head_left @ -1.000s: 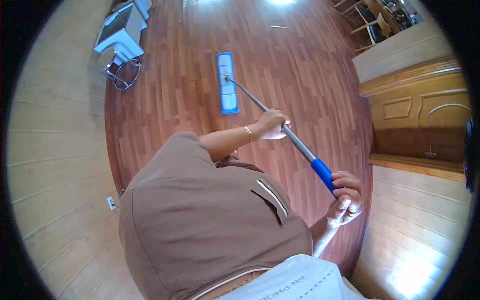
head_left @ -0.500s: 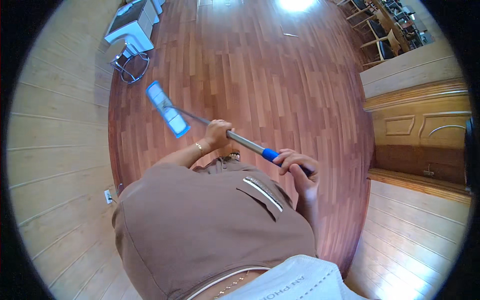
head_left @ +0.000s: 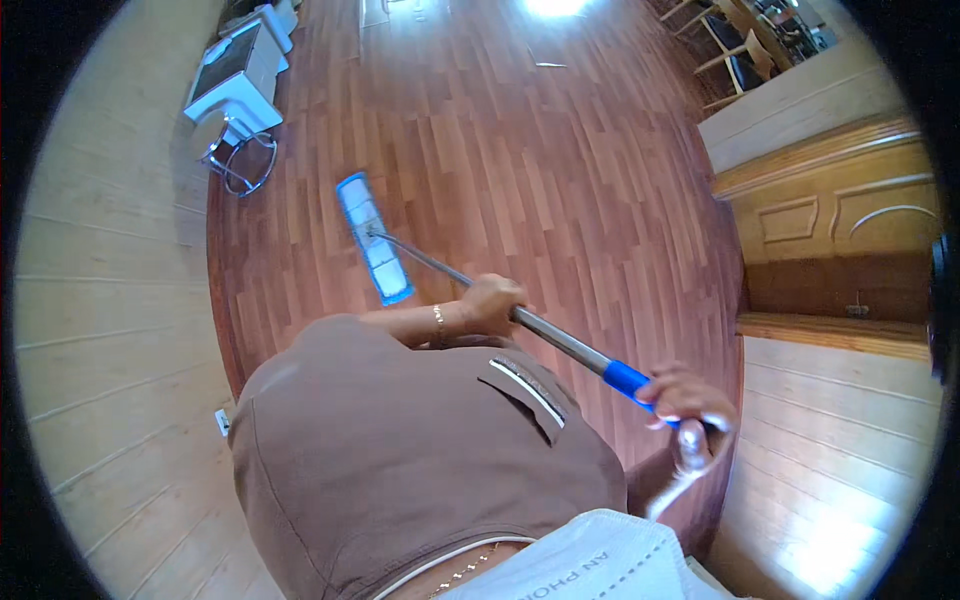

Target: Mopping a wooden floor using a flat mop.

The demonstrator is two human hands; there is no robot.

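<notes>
In the head view, the left hand (head_left: 494,304) closed its fingers around a slim grey metal mop pole (head_left: 561,341); the right hand (head_left: 690,412) (rather blurred) curled over its blue tubular grip (head_left: 627,380). The long blue-edged white mop head (head_left: 376,245) lay on reddish-brown plank floor (head_left: 500,170), ahead-left of both hands

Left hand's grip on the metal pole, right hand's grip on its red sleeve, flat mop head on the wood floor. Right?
Not quite: the sleeve is blue, as the head view shows. The rest stands: left hand's grip on the metal pole, right hand's grip on that sleeve, flat mop head on the wood floor.
</notes>
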